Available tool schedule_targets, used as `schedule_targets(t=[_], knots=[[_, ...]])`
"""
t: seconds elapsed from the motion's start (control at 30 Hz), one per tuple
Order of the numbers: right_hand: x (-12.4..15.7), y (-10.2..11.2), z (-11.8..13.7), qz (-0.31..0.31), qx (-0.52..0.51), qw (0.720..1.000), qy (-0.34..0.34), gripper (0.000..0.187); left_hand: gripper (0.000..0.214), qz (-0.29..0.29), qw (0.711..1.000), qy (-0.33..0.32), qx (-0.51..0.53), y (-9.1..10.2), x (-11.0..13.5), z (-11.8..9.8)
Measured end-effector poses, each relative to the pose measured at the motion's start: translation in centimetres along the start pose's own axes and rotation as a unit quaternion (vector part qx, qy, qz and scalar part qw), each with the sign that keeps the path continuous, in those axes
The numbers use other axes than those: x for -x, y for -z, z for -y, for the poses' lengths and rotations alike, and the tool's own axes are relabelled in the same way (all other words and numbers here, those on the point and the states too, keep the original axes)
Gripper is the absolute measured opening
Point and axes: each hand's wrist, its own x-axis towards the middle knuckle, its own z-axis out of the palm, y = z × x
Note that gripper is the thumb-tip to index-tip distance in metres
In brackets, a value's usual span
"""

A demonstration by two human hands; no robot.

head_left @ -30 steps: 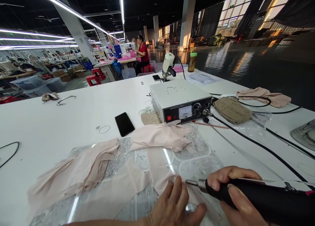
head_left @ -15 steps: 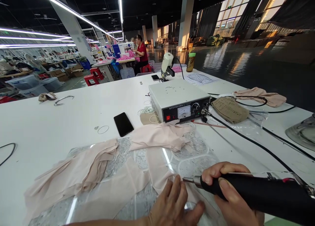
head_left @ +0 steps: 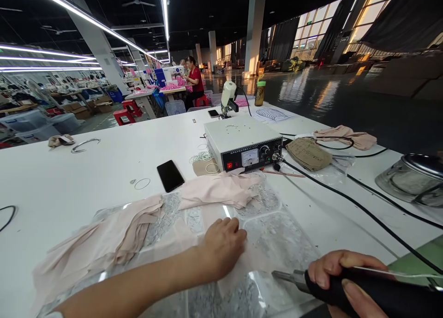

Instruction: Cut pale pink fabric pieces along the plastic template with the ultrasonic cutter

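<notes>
Pale pink cloth in three lots on the speckled board (head_left: 294, 237): one stack (head_left: 104, 235) at left, one heap (head_left: 218, 189) at the far edge, thin loose cloth (head_left: 207, 214) around and below the left hand (head_left: 223, 246); that hand sits with fingers curled, knuckles up, over the loose cloth; whether it pinches any, cannot tell.

Right hand (head_left: 346, 272) wrapped around one black-handled tool (head_left: 403, 295), thumb along the near side; its metal tip points left above the board's right half, apart from the left hand; contact with cloth, cannot tell.

Writing: one grey box (head_left: 245, 138) carries a line of pale Chinese characters on its black front, too small to read surely; one dial, one lit red switch; brown paper pieces (head_left: 309, 154) to its right bear handwritten lines, unreadable; one printed sheet (head_left: 272, 115) shows a row of curves.

Counts on the white table (head_left: 131, 142): two phones, one large (head_left: 170, 175), one small (head_left: 213, 113); one green-lidded bottle (head_left: 260, 94); one lidded glass jar (head_left: 415, 182).
</notes>
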Motion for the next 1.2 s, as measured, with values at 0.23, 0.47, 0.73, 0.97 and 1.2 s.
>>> schedule_targets(t=[0.23, 0.47, 0.73, 0.97, 1.2], knots=[[-3.4, -2.4, -0.1, -0.139, -0.042, 0.985, 0.093, 0.013, 0.021, 0.001, 0.994, 0.070, 0.082, -0.9, -1.3, 0.6], [-1.5, -0.7, 1.5, -0.212, -0.097, 0.972, 0.012, 0.018, 0.015, -0.048, 0.995, 0.045, 0.077, -0.8, 0.9, 0.7], [1.4, 1.5, 2.0, -0.204, -0.120, 0.972, -0.014, 0.012, 0.026, -0.105, 0.942, -0.319, -0.026, -2.1, -0.6, 0.8], [1.2, 2.0, 2.0, -0.209, -0.087, 0.973, 0.040, 0.011, 0.025, -0.113, 0.962, -0.247, 0.030, -3.4, -1.9, -0.2], [1.3, 1.5, 1.3, -0.206, -0.071, 0.975, 0.046, 0.011, 0.021, -0.009, 0.971, -0.218, 0.094, -1.2, -3.7, -1.1]])
